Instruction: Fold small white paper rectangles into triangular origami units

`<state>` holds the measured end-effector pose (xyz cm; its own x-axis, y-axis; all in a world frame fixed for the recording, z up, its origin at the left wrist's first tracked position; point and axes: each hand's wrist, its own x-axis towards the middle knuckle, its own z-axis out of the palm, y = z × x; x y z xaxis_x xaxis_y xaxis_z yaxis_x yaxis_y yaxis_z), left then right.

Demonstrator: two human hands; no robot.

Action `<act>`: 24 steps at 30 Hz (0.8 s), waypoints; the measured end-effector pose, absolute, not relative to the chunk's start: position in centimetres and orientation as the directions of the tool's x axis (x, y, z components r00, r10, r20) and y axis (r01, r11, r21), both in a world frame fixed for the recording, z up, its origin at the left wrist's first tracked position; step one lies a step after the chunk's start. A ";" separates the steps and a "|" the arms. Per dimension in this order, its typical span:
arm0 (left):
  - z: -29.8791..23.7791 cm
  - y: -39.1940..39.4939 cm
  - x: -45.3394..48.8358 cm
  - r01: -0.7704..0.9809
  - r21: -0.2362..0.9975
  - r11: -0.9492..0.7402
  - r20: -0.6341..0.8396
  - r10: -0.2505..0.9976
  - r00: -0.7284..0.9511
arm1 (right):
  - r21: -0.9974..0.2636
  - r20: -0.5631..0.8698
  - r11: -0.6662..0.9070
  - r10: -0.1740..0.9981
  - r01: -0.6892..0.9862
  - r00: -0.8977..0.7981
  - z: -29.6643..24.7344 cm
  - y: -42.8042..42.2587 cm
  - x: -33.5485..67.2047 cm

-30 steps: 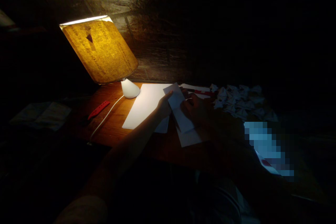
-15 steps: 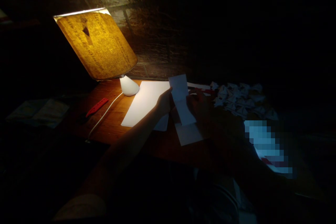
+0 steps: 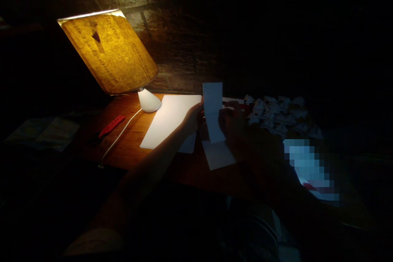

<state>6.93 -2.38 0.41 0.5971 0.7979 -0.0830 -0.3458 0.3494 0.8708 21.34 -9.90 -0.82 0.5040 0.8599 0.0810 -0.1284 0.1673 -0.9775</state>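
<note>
Paper strip (image 3: pixel 213 100) stands almost upright between your 2 hands; 1 second ago it leaned to the left, so now its face is turned more squarely to you, and I judge it easier to check. Nearest, below it, a loose paper piece (image 3: pixel 217 159) lies on the table (image 3: pixel 129 152). Your left hand (image 3: pixel 193 117), nearly closed, holds the strip's left edge; your right hand (image 3: pixel 232 119), half curled, touches the right edge, but I cannot tell if it pinches. Farther, white sheets (image 3: pixel 172 116) lie beside the lamp (image 3: pixel 149 103), and folded paper pieces (image 3: pixel 270 114) are grouped to the right. I see no container.

One lamp (image 3: pixel 110 55), one cord (image 3: pixel 122 134) — one held paper strip (image 3: pixel 213 106).
</note>
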 end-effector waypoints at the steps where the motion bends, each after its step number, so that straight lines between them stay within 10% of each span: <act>1: 0.3 -2.4 7.0 -0.346 0.870 0.351 -0.089 0.803 0.589 | -0.977 0.111 0.186 0.858 -0.101 0.502 -1.0 -9.7 21.5; 24: 1.3 -3.0 7.1 -0.353 0.922 0.158 0.012 0.901 0.435 | -0.921 0.321 0.228 0.904 0.317 0.282 -0.5 -10.6 21.4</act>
<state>7.14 -2.98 1.28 0.4347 0.9005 0.0117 -0.3531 0.1585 0.9221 21.36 -10.57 -0.51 0.2815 0.9043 0.3210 0.3168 0.2282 -0.9206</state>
